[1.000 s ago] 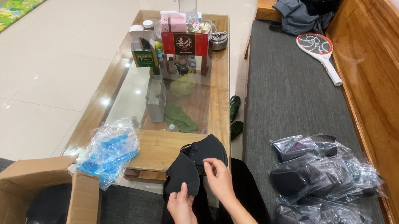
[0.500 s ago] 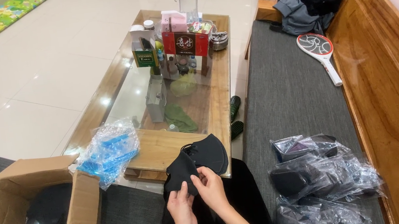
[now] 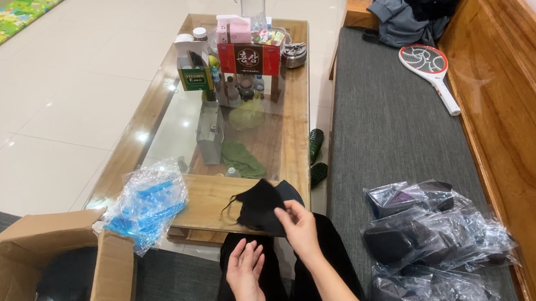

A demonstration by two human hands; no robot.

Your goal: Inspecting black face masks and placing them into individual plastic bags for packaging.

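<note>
Head view: black mask point(image 3: 260, 207) in right hand point(image 3: 300, 225), left hand point(image 3: 246, 274) just below.

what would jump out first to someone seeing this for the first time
Low in the middle, the right hand pinches a black face mask at the near edge of the glass-topped coffee table, while the left hand waits open just below it. On the grey bench to the right lies a heap of clear bags of black masks, and an open cardboard box sits at lower left beside a crumpled blue plastic bag.

black fabric mask point(image 3: 263, 206), folded, above table edge.
</note>
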